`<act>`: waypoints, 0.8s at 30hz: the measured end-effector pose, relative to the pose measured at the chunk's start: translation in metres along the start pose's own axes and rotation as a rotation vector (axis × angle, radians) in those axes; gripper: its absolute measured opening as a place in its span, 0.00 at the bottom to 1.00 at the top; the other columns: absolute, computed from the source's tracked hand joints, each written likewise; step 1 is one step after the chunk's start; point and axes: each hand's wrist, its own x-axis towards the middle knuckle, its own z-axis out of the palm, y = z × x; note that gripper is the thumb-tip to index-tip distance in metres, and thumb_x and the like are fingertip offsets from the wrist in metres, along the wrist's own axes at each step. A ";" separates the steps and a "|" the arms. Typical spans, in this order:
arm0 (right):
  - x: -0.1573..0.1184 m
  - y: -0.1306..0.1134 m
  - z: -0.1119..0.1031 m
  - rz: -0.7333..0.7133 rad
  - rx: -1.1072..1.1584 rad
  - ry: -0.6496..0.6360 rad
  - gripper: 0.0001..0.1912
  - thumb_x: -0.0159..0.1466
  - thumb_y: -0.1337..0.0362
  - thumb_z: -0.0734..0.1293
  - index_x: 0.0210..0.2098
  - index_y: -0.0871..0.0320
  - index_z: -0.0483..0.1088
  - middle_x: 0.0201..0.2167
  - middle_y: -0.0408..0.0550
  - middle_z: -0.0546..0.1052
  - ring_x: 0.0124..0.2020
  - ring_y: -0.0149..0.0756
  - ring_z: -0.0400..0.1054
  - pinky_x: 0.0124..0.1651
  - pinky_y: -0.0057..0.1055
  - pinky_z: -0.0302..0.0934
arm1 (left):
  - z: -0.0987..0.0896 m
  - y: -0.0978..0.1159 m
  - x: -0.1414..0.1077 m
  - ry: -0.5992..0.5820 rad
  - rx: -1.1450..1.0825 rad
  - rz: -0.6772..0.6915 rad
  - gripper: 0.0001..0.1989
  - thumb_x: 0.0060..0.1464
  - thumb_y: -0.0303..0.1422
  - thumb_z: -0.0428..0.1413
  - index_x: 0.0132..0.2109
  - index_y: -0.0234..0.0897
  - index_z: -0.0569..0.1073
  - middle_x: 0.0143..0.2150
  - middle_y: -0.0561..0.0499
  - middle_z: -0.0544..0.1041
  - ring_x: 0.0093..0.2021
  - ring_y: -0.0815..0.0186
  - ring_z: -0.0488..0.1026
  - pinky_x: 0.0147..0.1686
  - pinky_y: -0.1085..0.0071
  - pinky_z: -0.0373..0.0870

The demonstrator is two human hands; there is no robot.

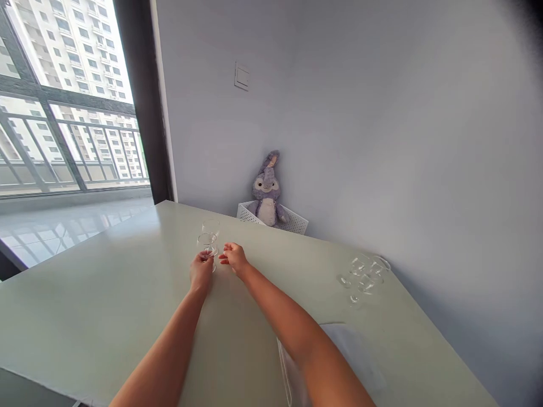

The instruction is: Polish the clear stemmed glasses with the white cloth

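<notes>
My left hand point(202, 271) has its fingers closed round the lower part of a clear stemmed glass point(207, 240), left of the table's middle. Just behind it, another clear glass point(211, 227) shows faintly, partly overlapped by the held one. To the right of the held glass is my right hand point(233, 258), its fingers apart and curved towards the glass, with nothing between them. A narrow gap separates its fingertips from the glass.
Several clear stemmed glasses point(365, 282) lie grouped at the right side of the pale green table point(127, 294). A whitish translucent bag point(352, 350) with a cord lies partly under my right forearm. Behind the table, a purple plush rabbit point(267, 198) sits in a white basket point(299, 224).
</notes>
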 end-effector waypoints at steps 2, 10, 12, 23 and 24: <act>-0.024 -0.006 -0.024 0.027 0.003 0.015 0.11 0.49 0.70 0.63 0.34 0.59 0.65 0.33 0.45 0.68 0.23 0.25 0.65 0.24 0.24 0.60 | 0.000 0.000 0.001 0.007 0.039 -0.004 0.13 0.38 0.35 0.54 0.35 0.38 0.73 0.22 0.55 0.69 0.20 0.72 0.59 0.23 0.74 0.54; -0.161 -0.022 -0.154 0.036 -0.014 0.047 0.10 0.48 0.67 0.65 0.32 0.60 0.70 0.35 0.48 0.71 0.28 0.29 0.67 0.28 0.26 0.61 | -0.002 0.000 0.008 0.037 0.098 0.007 0.15 0.38 0.33 0.52 0.37 0.38 0.72 0.26 0.54 0.71 0.20 0.72 0.60 0.22 0.75 0.53; -0.192 -0.017 -0.192 0.026 -0.002 0.183 0.08 0.48 0.66 0.66 0.29 0.59 0.70 0.33 0.48 0.72 0.27 0.29 0.67 0.27 0.25 0.60 | -0.002 -0.002 0.010 0.044 0.100 0.011 0.15 0.38 0.33 0.52 0.37 0.37 0.72 0.26 0.54 0.70 0.21 0.72 0.61 0.21 0.75 0.54; -0.226 0.006 -0.334 -0.134 0.158 0.861 0.22 0.39 0.68 0.71 0.36 0.57 0.68 0.41 0.48 0.71 0.27 0.30 0.69 0.26 0.26 0.63 | -0.001 0.003 0.008 0.104 0.115 0.006 0.15 0.36 0.28 0.54 0.37 0.39 0.70 0.28 0.53 0.70 0.22 0.71 0.62 0.23 0.73 0.57; -0.222 0.004 -0.335 -0.129 0.151 0.829 0.24 0.39 0.68 0.71 0.38 0.56 0.68 0.44 0.49 0.70 0.27 0.31 0.69 0.26 0.26 0.63 | -0.001 0.003 0.007 0.124 0.107 0.006 0.16 0.35 0.27 0.53 0.38 0.40 0.70 0.30 0.53 0.70 0.23 0.71 0.63 0.23 0.73 0.57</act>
